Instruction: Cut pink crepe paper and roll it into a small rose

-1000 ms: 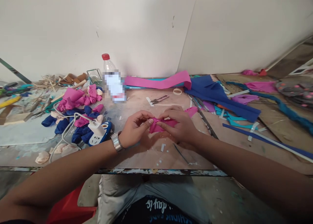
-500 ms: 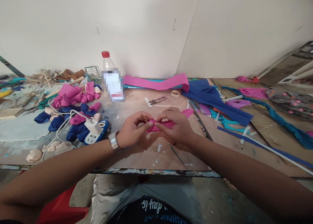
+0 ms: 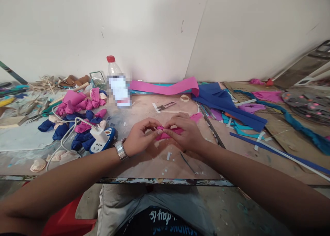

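Observation:
A strip of pink crepe paper (image 3: pixel 165 134) is held between my two hands above the table, its left end gathered into a small crumpled bunch. My left hand (image 3: pixel 142 135), with a metal watch at the wrist, pinches that bunch between thumb and forefinger. From the other side my right hand (image 3: pixel 186 132) pinches the same strip close to the bunch, thumb and fingertips nearly meeting those of the left. The strip's loose end (image 3: pixel 196 116) shows beyond the right hand's knuckles. Part of the paper is hidden behind the fingers.
Pink, blue and cream paper rosettes (image 3: pixel 86 126) lie at the left, beside a power strip (image 3: pixel 104 143) with a white cable. Small snips (image 3: pixel 166 106) and a tape ring (image 3: pixel 184 98) lie behind my hands. A blurred phone (image 3: pixel 119 91) leans on a bottle (image 3: pixel 111 62). Blue paper (image 3: pixel 219 102) lies right.
Both hands stay in nearly the same place, still pinching the pink strip, with only slight finger movement at the bunch. The view has shifted slightly.

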Tool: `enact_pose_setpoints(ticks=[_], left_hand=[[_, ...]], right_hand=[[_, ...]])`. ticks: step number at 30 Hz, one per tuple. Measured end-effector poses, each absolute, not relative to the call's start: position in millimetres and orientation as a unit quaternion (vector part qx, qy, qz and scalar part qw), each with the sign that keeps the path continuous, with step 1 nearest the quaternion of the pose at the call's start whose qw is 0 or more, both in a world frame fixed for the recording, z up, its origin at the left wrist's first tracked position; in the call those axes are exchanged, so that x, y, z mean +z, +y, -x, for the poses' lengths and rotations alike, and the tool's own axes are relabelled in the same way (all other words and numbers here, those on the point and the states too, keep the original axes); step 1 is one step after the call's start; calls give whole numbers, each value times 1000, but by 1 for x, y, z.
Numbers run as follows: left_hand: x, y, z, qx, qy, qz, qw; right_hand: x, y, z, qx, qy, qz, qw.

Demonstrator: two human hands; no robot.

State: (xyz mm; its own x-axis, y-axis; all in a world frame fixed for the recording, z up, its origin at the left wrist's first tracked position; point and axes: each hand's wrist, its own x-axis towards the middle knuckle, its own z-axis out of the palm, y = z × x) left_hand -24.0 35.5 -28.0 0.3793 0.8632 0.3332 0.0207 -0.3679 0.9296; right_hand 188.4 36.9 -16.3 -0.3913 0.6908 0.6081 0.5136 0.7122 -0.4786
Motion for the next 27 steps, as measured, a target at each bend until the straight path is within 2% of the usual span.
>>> enact_pose_setpoints(ticks=[5,15,27], left_hand=[[-26,35,24,456,320,-675,484],[-28,35,26,436,321,-716,440],[-33,36,24,435,321,-691,481]], right_hand=[[-13,36,-188,106,-826,357,423],[-13,37,-189,97,-830,355,419],[-14,37,-189,98,-824,369,419]])
